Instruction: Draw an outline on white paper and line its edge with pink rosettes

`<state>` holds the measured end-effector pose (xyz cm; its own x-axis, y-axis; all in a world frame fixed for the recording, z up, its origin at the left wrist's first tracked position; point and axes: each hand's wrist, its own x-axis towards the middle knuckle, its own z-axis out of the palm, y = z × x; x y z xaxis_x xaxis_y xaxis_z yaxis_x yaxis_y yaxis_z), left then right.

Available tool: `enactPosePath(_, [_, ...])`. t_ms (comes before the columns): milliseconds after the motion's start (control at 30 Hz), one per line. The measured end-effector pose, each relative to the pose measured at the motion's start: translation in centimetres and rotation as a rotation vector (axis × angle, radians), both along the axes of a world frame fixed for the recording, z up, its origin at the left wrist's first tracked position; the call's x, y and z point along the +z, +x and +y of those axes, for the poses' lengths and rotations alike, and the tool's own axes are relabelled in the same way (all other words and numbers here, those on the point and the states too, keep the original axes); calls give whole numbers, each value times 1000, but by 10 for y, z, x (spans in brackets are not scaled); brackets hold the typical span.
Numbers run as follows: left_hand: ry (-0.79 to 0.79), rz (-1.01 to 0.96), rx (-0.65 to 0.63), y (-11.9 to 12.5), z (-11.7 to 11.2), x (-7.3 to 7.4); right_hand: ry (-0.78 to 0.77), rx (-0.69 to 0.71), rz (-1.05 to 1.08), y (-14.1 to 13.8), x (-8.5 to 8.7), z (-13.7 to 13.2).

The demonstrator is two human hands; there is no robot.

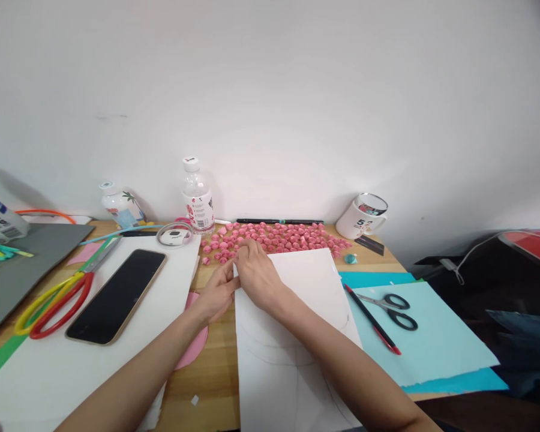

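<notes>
My left hand (216, 294) and my right hand (256, 273) meet at the far left corner of a white sheet of paper (292, 336) on the wooden table. The fingers of both are pinched together there, on something I cannot make out. Just beyond them lies a spread of several small pink rolled paper pieces (274, 237). A pink paper disc (194, 348) lies partly under my left forearm.
A black phone (117, 295) lies on white paper at left, beside red-and-yellow scissors (56, 303). Small black scissors (393, 307) and a red-black pen (371, 319) rest on light blue paper (432, 342). A water bottle (197, 195), a tape roll (174, 234) and a mug (362, 216) stand by the wall.
</notes>
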<state>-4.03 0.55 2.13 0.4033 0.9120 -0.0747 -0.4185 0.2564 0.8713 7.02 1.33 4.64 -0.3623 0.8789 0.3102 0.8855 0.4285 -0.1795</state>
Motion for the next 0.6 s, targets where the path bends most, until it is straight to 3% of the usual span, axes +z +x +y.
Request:
enactPosePath(167, [10, -5, -45, 0, 0, 3, 110, -68, 170, 9, -6, 5])
enactPosePath(300, [12, 94, -39, -5, 1, 5, 212, -174, 329, 34, 0, 6])
enactPosePath(400, [53, 165, -67, -11, 3, 8, 256, -287, 483, 72, 14, -2])
enactPosePath(500, [95, 239, -105, -16, 5, 11, 261, -424, 662, 126, 25, -27])
enactPosePath(600, [94, 328, -117, -20, 4, 12, 217, -427, 1047, 184, 22, -66])
